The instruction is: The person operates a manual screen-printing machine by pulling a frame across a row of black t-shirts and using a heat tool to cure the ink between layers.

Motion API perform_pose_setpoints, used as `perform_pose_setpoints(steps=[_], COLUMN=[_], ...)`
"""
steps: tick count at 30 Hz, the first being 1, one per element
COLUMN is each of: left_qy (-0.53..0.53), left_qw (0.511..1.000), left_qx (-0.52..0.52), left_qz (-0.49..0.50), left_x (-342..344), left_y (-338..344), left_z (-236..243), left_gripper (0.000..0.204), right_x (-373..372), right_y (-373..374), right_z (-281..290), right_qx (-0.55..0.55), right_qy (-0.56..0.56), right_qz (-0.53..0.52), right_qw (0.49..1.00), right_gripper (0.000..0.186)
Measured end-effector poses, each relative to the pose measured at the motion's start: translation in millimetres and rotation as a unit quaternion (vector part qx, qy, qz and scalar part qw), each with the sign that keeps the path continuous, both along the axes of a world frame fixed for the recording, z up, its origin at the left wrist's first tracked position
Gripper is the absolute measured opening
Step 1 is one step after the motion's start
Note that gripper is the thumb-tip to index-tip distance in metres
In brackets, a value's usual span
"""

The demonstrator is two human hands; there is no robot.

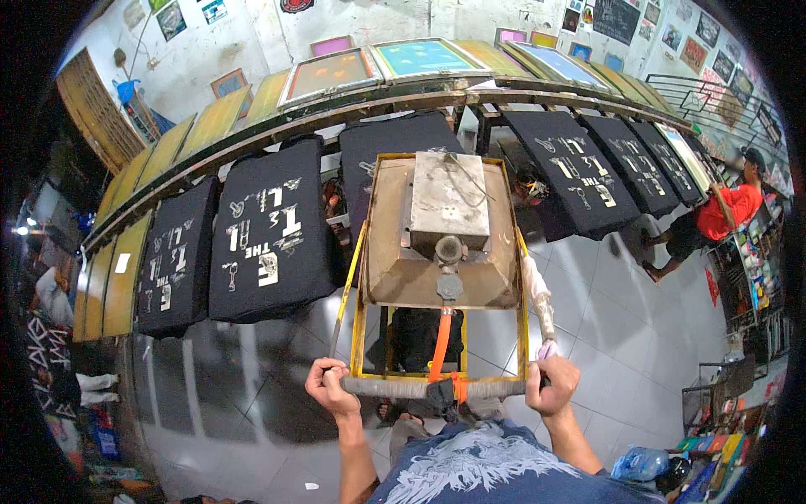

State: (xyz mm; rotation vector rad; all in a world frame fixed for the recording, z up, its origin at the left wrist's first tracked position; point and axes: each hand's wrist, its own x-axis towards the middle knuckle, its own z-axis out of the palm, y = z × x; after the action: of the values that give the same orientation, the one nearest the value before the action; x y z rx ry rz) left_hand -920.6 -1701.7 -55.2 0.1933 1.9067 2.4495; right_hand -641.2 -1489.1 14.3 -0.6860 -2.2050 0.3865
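Note:
My left hand is closed around the left end of a grey-wrapped push bar. At the bar's right end my right hand grips it the same way. The bar belongs to a yellow-framed cart that carries a wide metal heater hood with a box on top. An orange hose runs from the hood's valve down to the bar's middle. Beneath the hood's far edge lies a black shirt, partly hidden. A pale wrapped tube runs along the cart's right side.
Black printed shirts lie on boards to the left, with more shirts to the right. Framed screens stand on a rack behind. A person in red is at the far right. Grey floor tiles lie beside the cart.

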Motion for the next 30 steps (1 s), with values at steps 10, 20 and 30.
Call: perform_pose_setpoints(steps=[10, 20, 30], left_qy=[0.035, 0.032, 0.064], left_qw=[0.997, 0.997, 0.990], left_qx=[-0.069, 0.051, 0.095], left_qz=[0.006, -0.049, -0.079], left_x=[5, -97, -217], left_y=[-64, -27, 34], left_z=[0, -14, -8], left_gripper=[0.014, 0.012, 0.014], right_x=[-14, -86, -162], right_y=[-32, -42, -25], right_z=[-17, -13, -16], right_qx=[0.064, 0.040, 0.067], right_qy=[0.029, 0.082, 0.114], right_qz=[-0.019, -0.069, -0.018], right_qw=[0.997, 0.993, 0.991], right_gripper=[0.009, 0.009, 0.008])
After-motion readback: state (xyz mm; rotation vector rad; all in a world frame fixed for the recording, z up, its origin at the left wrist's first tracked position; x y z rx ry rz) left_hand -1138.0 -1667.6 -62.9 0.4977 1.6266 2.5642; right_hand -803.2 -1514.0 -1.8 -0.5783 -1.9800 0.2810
